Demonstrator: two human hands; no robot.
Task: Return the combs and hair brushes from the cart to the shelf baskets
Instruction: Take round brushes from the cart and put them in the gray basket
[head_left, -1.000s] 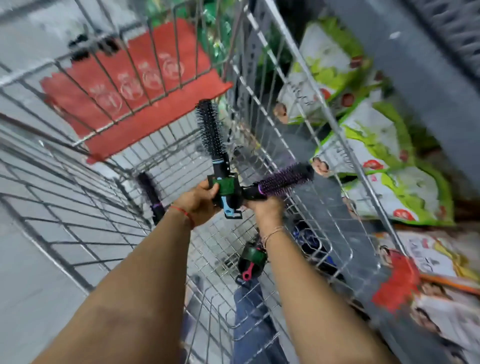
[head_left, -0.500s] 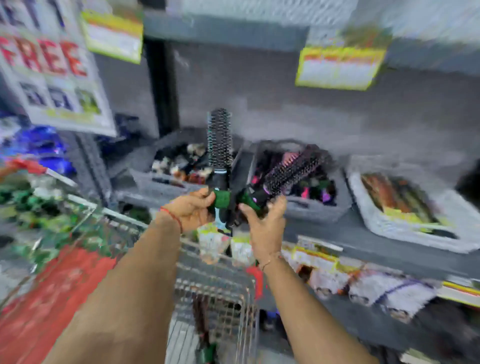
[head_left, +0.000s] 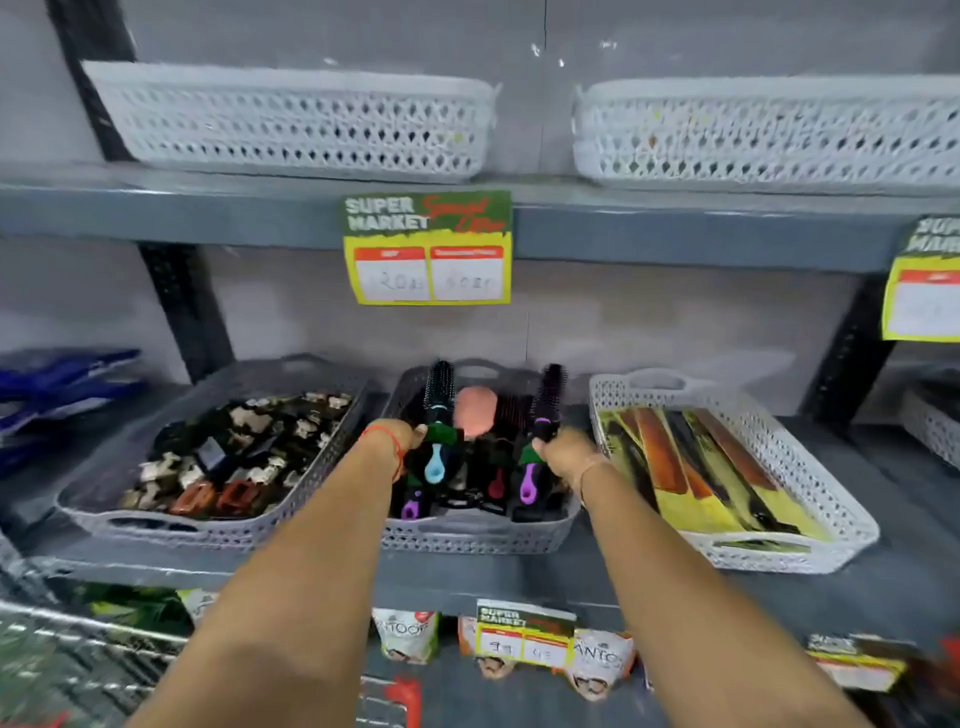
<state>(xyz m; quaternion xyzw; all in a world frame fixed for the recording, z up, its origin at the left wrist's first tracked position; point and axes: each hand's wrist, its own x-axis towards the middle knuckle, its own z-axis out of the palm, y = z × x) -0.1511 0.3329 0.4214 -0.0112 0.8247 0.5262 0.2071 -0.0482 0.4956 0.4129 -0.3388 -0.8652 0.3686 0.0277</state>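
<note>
My left hand grips a round brush with black bristles and a light blue handle, held upright. A second round brush with purple-tinted bristles and a purple handle is in my right hand. Both brushes hang over the middle grey basket on the shelf, which holds several other brushes, among them a pink one. A corner of the wire cart shows at the bottom left.
A grey basket of hair clips stands to the left. On the right is a white basket with packaged combs. Two white baskets sit on the shelf above, and yellow price tags hang from its edge.
I have turned from the cart to the shelf. Both hands have carried their brushes forward and apart, over the middle basket.
</note>
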